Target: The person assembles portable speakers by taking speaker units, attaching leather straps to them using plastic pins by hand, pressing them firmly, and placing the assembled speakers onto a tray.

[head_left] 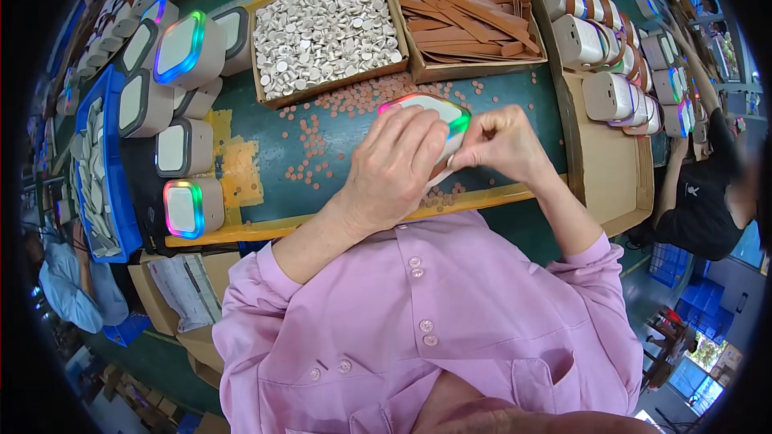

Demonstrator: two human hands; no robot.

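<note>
A small boxy device with a rainbow-lit rim (458, 118), speaker-like in shape, is held close to my body over the table's front edge. Draped over its top and side, my left hand (392, 162) is closed on it. My right hand (505, 143) pinches at the device's right side, thumb and finger together. What sits in that pinch is hidden. A bit of brown strap (439, 169) shows below, between my hands. Small reddish-brown discs (354, 96) are scattered on the green table around the device.
Beyond my hands stand a box of white studs (330, 36) and a box of brown straps (466, 12). Similar devices (189, 145) stand at left, beside a blue bin (112, 185). A cardboard tray (603, 165) at right holds strapped devices. A person in black (700, 201) works there.
</note>
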